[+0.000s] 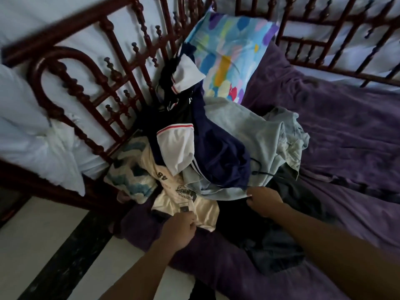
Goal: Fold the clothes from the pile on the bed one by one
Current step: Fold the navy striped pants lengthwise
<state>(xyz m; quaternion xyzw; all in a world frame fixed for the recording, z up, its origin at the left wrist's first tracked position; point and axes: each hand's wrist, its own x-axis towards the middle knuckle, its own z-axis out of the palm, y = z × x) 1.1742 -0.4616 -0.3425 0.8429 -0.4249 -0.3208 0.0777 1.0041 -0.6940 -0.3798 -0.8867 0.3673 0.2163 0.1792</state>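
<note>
Fists did the work: my left hand [180, 229] clutched the cream printed shirt [184, 204], my right hand [265, 201] the pale blue garment [249, 131]. Pulling both risked toppling the pile [205, 148].

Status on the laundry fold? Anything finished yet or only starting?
Nothing looks folded yet: no neat stack shows on the purple bedsheet. In hand: the left hand grips the cream printed shirt at the pile's near edge, and the right hand pinches the hem of the light blue garment. Left: the whole heap, including the navy and white jersey and dark clothes.
</note>
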